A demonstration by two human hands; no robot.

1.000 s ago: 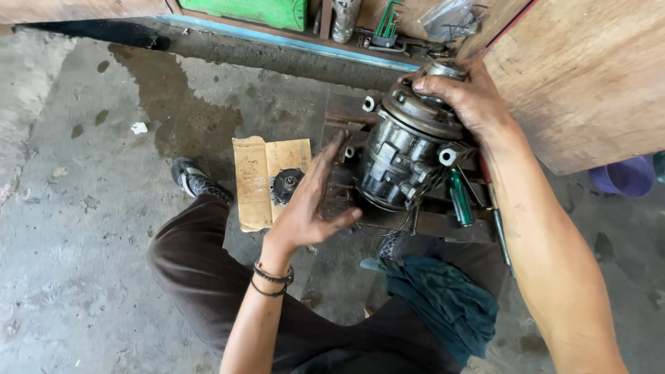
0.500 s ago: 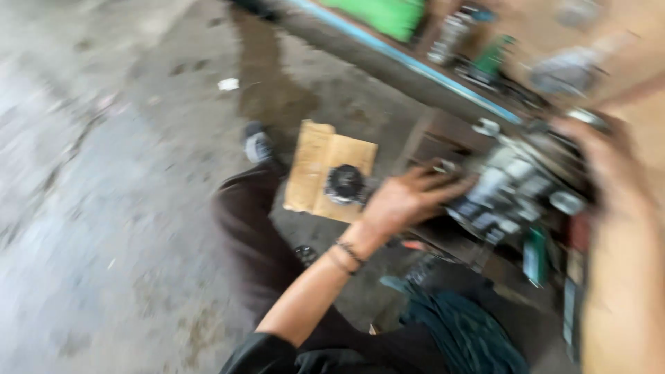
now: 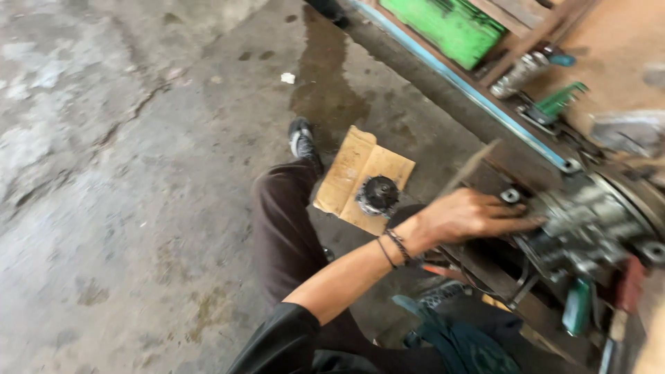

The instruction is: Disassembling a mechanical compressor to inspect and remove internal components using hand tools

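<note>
**Left arm outstretched, right hand unseen**

The left hand (image 3: 465,216) was stretched out to the right, palm down and fingers extended flat; the forearm was held bare, cords were worn at the wrist, and a dark sleeve was pushed above the elbow

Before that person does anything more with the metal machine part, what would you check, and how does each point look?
1. Left hand on the metal machine part: ok, fingertips reach its side.
2. Right hand steadying it: cannot tell, out of view.
3. Part seated firmly on its dark stand: cannot tell, picture blurred.
4. Small black round part parked safely: ok, on the cardboard piece, apart from the hand.
5. Floor dry: not ok, dark wet patch beyond the cardboard.
</note>
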